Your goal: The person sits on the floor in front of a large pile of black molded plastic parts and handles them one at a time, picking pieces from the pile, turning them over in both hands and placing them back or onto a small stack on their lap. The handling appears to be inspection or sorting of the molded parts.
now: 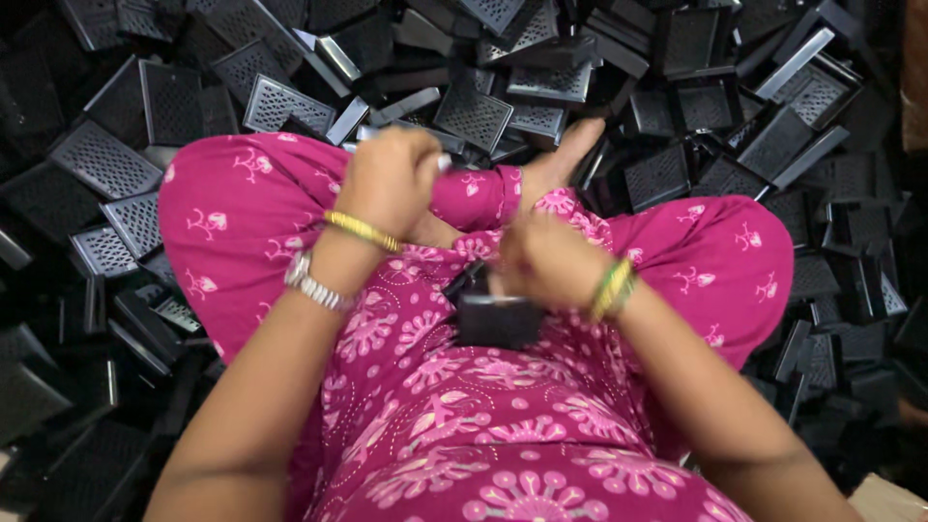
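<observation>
I sit cross-legged in pink patterned clothes (464,406) among black plastic grille parts. My right hand (549,259) rests over my lap and grips a small black box-shaped part (498,319) from above. My left hand (391,179) is raised above my left knee with the fingers closed; a small pale piece (443,162) peeks out at its far edge, and what it is I cannot make out. A gold bangle and a metal watch sit on my left wrist, green and gold bangles on my right. My bare foot (570,150) points into the pile.
A deep heap of black rectangular perforated grille covers and frames (474,114) surrounds me on every side, many tilted or overlapping. A brown cardboard corner (884,498) shows at the lower right.
</observation>
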